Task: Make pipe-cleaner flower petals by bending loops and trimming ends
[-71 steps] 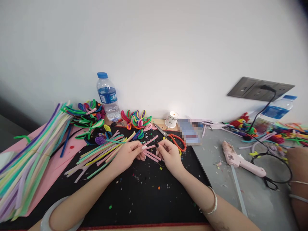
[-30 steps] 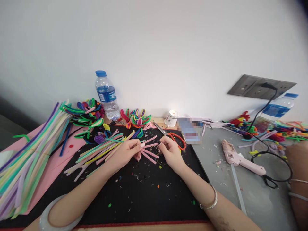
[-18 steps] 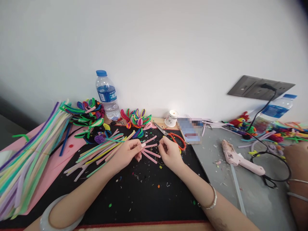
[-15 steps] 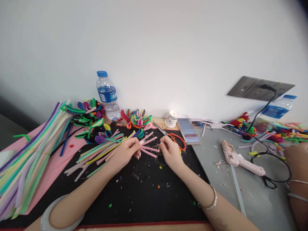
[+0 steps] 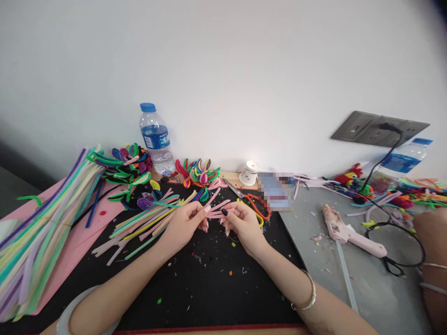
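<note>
My left hand (image 5: pixel 185 223) pinches a small bunch of short pink pipe cleaner pieces (image 5: pixel 219 207) at their base, and they fan out to the right. My right hand (image 5: pixel 242 223) meets it from the right, thumb and fingers closed on the tips of those pink pieces. Both hands hover just above a black mat (image 5: pixel 209 284) speckled with coloured scraps. A loose pile of cut pastel pipe cleaners (image 5: pixel 146 221) lies directly left of my left hand. Orange-handled scissors (image 5: pixel 256 204) lie just behind my right hand.
A thick bundle of long pipe cleaners (image 5: pixel 38 232) rests on pink paper at left. Finished pipe-cleaner flowers (image 5: pixel 199 173), a water bottle (image 5: pixel 156 138) and a white cup (image 5: pixel 249 173) line the wall. A pink glue gun (image 5: pixel 349 232) with cable lies right, near another person's arm (image 5: pixel 431 260).
The pink pieces were splayed downward over the mat; now they are gathered closer and raised. My right hand has slid in to close on their tips. My left hand stays put.
</note>
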{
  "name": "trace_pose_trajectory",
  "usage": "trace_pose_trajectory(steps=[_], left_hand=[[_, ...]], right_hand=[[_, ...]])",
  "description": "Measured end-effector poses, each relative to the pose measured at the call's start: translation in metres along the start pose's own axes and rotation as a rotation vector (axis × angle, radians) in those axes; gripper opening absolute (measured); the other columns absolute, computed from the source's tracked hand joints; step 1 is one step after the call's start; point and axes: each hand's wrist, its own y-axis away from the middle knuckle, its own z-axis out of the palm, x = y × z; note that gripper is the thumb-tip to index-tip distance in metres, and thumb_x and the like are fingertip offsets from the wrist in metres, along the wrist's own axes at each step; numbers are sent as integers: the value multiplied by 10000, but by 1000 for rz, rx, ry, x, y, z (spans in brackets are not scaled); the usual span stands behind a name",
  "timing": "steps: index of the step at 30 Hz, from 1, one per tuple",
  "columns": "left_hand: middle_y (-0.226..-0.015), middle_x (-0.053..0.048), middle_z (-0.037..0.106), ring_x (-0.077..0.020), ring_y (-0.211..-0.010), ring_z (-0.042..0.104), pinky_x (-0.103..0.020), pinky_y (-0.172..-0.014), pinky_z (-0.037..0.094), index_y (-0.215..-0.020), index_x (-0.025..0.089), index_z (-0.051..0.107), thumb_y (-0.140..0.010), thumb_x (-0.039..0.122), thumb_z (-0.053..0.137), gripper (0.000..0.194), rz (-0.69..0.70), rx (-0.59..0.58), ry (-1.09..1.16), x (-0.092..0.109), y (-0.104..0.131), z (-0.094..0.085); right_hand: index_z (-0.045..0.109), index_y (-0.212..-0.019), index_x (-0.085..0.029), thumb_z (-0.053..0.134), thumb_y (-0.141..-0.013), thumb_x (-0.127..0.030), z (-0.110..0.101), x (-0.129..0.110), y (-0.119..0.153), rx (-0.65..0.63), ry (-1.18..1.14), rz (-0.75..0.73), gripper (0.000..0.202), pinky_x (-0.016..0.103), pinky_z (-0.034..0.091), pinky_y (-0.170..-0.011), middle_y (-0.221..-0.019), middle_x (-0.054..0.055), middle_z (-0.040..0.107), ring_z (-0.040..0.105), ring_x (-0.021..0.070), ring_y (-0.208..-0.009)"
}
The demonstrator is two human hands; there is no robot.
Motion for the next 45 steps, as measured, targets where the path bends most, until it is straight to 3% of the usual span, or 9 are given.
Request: trace_pose_trajectory(steps=[8,17,26,29,34,39,45], left_hand=[[-568,19,581,-135,-544,567,-247,-579,453,-618,183,517,-827,364,462,282,29,-97,-108,-4,2,-3],[-559,22,607,-131,-537,587,-218,-552,434,-604,182,551,-797,279,478,228,49,-208,-243,3,4,-4],[-531,16,610,-140,-506,584,-212,-509,409,-599,184,553,-786,344,504,251,26,-255,-307,5,6,-2],[-529,15,614,-139,-501,587,-210,-508,401,-597,182,557,-795,350,498,266,42,-262,-333,4,6,-2],[-540,16,618,-137,-517,589,-209,-515,404,-603,182,574,-798,313,487,250,75,-218,-341,2,4,-3],[-641,11,662,-153,-632,632,-236,-627,461,-660,187,611,-804,289,494,212,93,-89,-263,0,3,-7],[-799,-14,696,-178,-759,644,-272,-709,502,-830,188,639,-775,316,569,156,91,-2,-136,0,2,-5]], right_hand=[[558,-794,-159,670,-706,-342,-4,-2,-4,69,-13,0,231,193,401,-386,-557,-24,586,469,70,-406],[587,-886,-153,630,-735,-341,-9,-3,-4,67,134,-5,245,168,243,-371,-509,-63,481,337,40,-393],[571,-981,-179,610,-744,-313,-11,-7,-5,-35,227,-85,274,184,294,-426,-530,-82,383,341,60,-443],[585,-931,-173,601,-757,-346,-10,-8,-4,-46,260,-82,246,187,286,-419,-534,-68,409,354,65,-449],[533,-759,-168,606,-758,-370,-8,-9,-2,33,263,-60,214,176,247,-378,-494,-69,445,342,51,-401],[478,-702,-172,595,-772,-355,-6,-5,-3,104,191,-50,228,163,267,-343,-483,-71,470,359,44,-355],[476,-689,-172,618,-757,-346,-6,-1,-4,93,65,-29,234,163,311,-340,-510,-55,524,403,47,-355]])
